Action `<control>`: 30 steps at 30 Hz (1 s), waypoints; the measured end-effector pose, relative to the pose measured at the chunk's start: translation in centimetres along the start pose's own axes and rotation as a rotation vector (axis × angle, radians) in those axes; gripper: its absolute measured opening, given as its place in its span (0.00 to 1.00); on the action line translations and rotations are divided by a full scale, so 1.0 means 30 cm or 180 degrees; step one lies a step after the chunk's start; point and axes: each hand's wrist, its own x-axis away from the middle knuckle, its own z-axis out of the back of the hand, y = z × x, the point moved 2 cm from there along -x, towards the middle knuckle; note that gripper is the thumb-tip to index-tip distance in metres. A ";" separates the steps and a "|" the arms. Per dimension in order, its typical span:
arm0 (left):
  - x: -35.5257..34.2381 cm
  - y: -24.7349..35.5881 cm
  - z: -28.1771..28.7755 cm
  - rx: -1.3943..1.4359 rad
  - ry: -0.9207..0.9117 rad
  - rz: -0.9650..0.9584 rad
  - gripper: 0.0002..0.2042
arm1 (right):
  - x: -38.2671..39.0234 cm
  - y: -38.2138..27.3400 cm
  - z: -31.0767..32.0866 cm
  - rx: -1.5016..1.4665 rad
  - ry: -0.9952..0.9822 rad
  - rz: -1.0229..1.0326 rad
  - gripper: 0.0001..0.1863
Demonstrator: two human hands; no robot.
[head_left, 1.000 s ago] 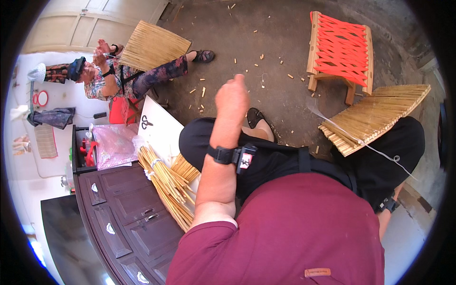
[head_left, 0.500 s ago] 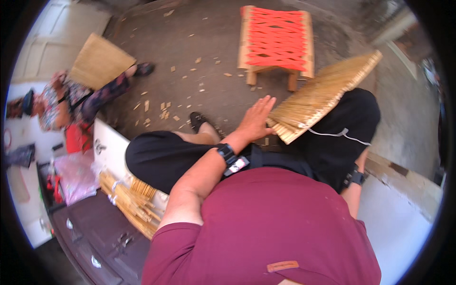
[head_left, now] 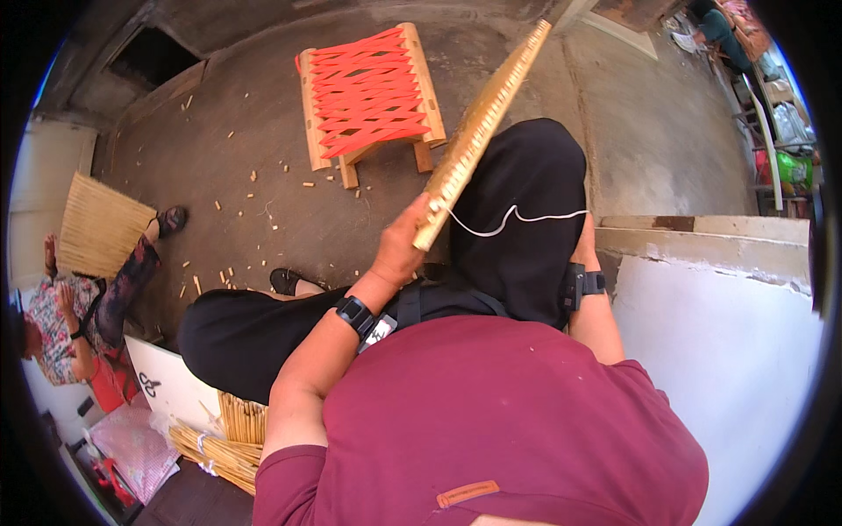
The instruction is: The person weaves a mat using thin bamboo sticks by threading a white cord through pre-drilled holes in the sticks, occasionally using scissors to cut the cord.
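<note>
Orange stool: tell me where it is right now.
In the head view, the stool stands on the floor, upper left of centre, just left of the stick mat that the left hand touches.

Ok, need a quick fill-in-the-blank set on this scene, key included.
1. The person's ____ hand touches the lower end of the stick mat.
2. The colour of the string crossing the trouser leg is ____.
3. On the board lies a pair of ____.

Missing words: left; white; scissors.
</note>
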 end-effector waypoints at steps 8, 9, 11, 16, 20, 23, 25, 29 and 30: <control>-0.153 0.178 0.191 0.2029 0.0627 0.0273 0.19 | -0.074 -0.049 0.037 -0.0343 0.0113 0.0665 0.09; -0.147 0.210 0.204 0.2215 0.0643 0.0177 0.19 | -0.042 -0.087 0.009 -0.0480 0.0117 0.1230 0.08; -0.153 0.241 0.217 0.2357 0.0712 0.0077 0.18 | 0.045 -0.166 -0.038 -0.0638 0.0141 0.1829 0.07; -0.126 0.394 0.401 0.1169 0.0677 -0.0560 0.12 | 0.342 -0.346 -0.225 -0.0353 -0.1077 0.3244 0.06; -0.094 0.404 0.542 0.0607 0.0322 -0.0718 0.12 | 0.497 -0.373 -0.384 0.0056 -0.1620 0.4149 0.03; -0.075 0.416 0.648 -0.0567 -0.0442 -0.0394 0.17 | 0.567 -0.378 -0.537 0.2771 -0.2270 0.5452 0.04; -0.048 0.405 0.694 -0.0634 -0.0385 -0.0401 0.18 | 0.551 -0.260 -0.600 0.2937 -0.3170 0.5051 0.05; 0.012 0.363 0.802 -0.1063 -0.0180 -0.0410 0.22 | 0.547 -0.079 -0.649 0.2882 -0.3773 0.4546 0.06; 0.023 0.344 0.819 -0.1187 0.0149 -0.0554 0.24 | 0.554 -0.042 -0.660 0.2816 -0.3697 0.4569 0.06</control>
